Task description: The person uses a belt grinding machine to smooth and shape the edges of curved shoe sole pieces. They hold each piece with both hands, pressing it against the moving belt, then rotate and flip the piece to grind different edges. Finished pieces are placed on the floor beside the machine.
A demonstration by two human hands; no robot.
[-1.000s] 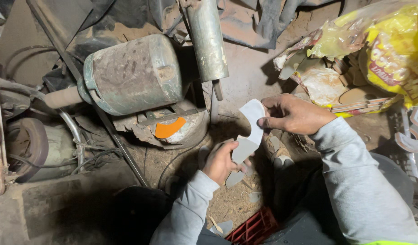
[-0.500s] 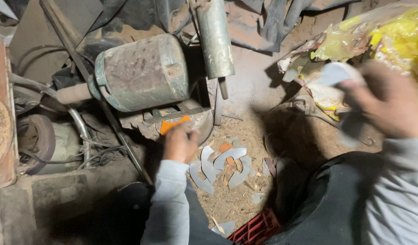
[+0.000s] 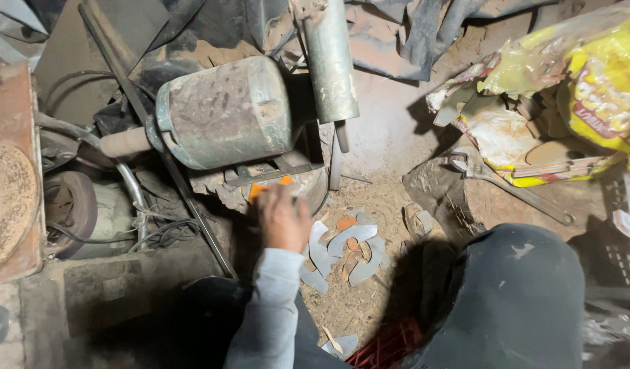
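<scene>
Left hand (image 3: 283,217), back towards the camera and somewhat blurred, reaches forward to a flat orange piece (image 3: 268,188) lying under the dusty grey-green metal drum (image 3: 227,113); fingers lie over the piece, and whether they grip it cannot be told. Right hand is out of view. Just right of the left hand, pale grey curved cut-outs (image 3: 345,247) lie scattered on the sawdust-covered floor (image 3: 383,205). Further right sit a long steel spanner (image 3: 513,191) and yellow plastic sacks (image 3: 595,89). Judgement: a pick-up at the drum is under way; closing securely on the orange piece seems required next.
</scene>
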